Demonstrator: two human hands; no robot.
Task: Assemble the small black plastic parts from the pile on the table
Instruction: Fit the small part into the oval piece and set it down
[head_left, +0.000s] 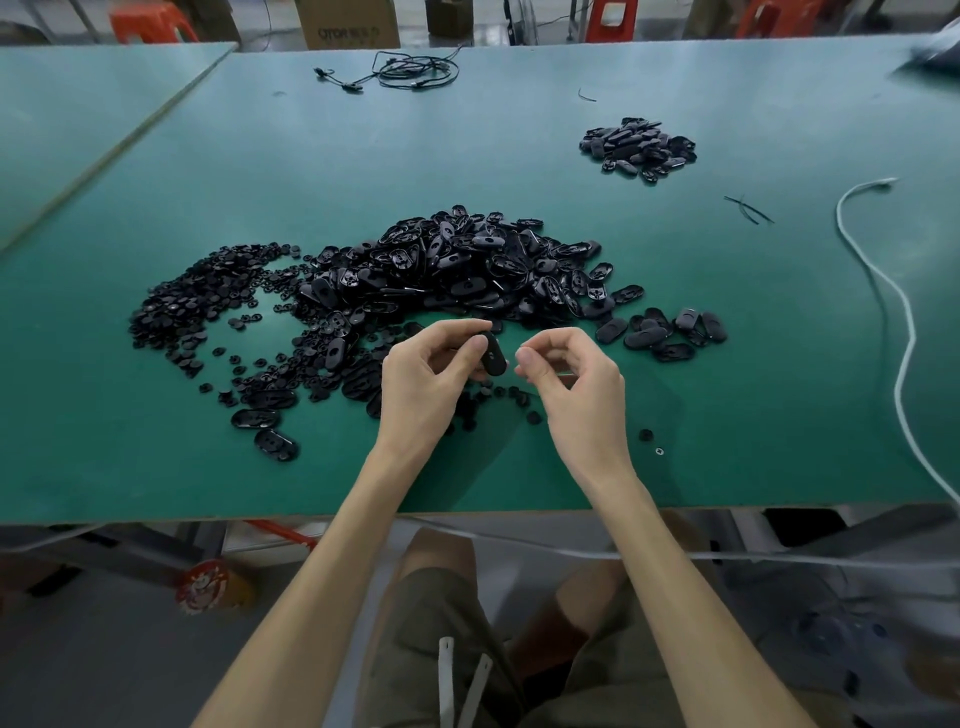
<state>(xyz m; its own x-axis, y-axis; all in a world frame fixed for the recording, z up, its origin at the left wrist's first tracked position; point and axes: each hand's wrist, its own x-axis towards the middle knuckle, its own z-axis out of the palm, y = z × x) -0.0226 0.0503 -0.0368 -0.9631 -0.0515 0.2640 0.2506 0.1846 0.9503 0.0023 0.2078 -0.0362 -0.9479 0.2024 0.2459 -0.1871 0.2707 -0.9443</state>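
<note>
1. Pinches an oval black shell (494, 354) between the thumb and curled fingers of the left hand (428, 376), above the near part of the bench (753, 364).
2. Holds the shell with its long axis running roughly away from and toward the body, near end leaning slightly right.
3. Holds the right hand (574, 384) just right of the shell, close but apart, with thumb tip against forefinger tip and the other fingers curled. Cannot tell whether a small round piece sits in that pinch.
4. Probably calls for a short leftward reach by the right fingertips to the shell, with the left hand, already on the shell, steadying it.
5. Has the main pile of shells (467, 265) just beyond both hands, the pile of small round pieces (208, 301) to the left, and a smaller separate heap (639, 145) far to the right.
6. Reads something like "OTOR" on a cardboard box (348, 26) past the far edge, the rest blurred. Finds no other legible writing.
</note>
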